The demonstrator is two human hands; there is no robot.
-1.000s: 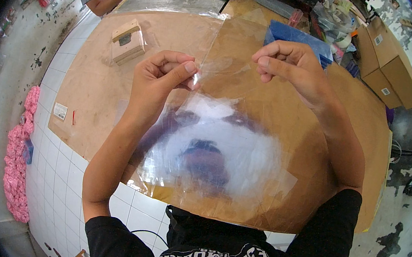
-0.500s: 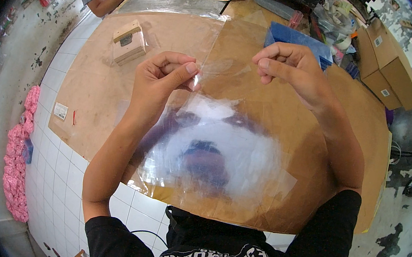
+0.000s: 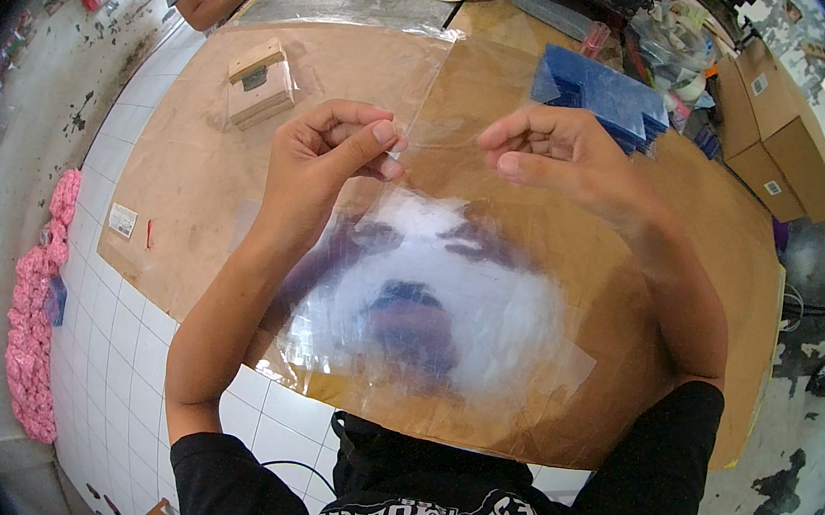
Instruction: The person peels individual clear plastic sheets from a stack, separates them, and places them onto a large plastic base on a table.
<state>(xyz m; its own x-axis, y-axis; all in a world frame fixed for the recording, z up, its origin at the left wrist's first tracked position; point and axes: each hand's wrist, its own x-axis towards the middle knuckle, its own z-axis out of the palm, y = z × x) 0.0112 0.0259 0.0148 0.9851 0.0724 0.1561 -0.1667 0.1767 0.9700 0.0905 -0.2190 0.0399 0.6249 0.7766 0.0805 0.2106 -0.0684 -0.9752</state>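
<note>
My left hand [image 3: 339, 144] is raised over the middle of the table, thumb and fingertips pinched together on a bit of clear plastic film whose outline is hard to follow. To its right, my right hand [image 3: 549, 156] hovers with fingers bent and a gap between thumb and forefinger; I see nothing held there. Below both hands, glossy clear plastic sheets [image 3: 517, 319] lie on the brown table covering and throw back a bright reflection. Just beyond my right hand sits a stack of blue translucent plastic pieces [image 3: 601, 86].
A small wooden block device [image 3: 261, 91] stands at the far left of the table. Cardboard boxes [image 3: 782, 136] and a heap of plastic bags [image 3: 671, 43] are at the right. Another person's arm [image 3: 228, 2] rests on the grey far surface. Pink bundles [image 3: 39, 319] lie at left.
My right hand has moved left and slightly down toward my left hand, and its thumb and fingers have parted. My left hand has stayed nearly still.
</note>
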